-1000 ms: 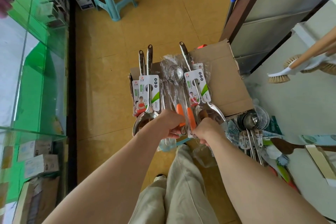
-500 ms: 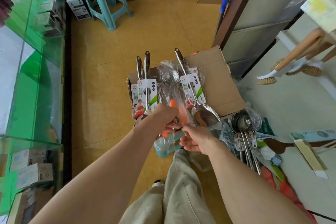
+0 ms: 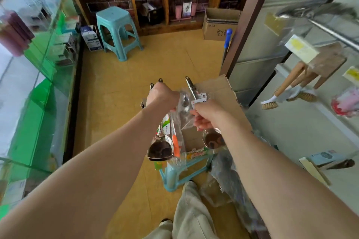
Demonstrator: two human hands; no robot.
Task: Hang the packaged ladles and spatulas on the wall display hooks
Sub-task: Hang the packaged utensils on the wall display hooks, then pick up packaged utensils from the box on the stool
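My left hand (image 3: 161,96) grips the handles of a bunch of packaged steel ladles (image 3: 160,148), bowls hanging down, with an orange-handled utensil (image 3: 175,144) in clear plastic among them. My right hand (image 3: 208,115) grips another packaged ladle (image 3: 212,139) by its handle, the card label (image 3: 200,99) just above my fingers. Both hands are raised side by side in front of me. On the wall at the right, a metal display hook rail (image 3: 334,31) carries a blurred hanging steel utensil (image 3: 303,10).
An open cardboard box (image 3: 219,91) sits on a turquoise stool (image 3: 178,170) below my hands. Wooden brushes (image 3: 291,87) hang on the right wall. Another turquoise stool (image 3: 116,29) stands ahead, a glass counter (image 3: 38,64) on the left, and packaged goods (image 3: 233,176) on the floor.
Both hands have lifted the packaged utensils up off the box, and they now hang bowl down. My view has tilted upward toward the shelves and wall rail.
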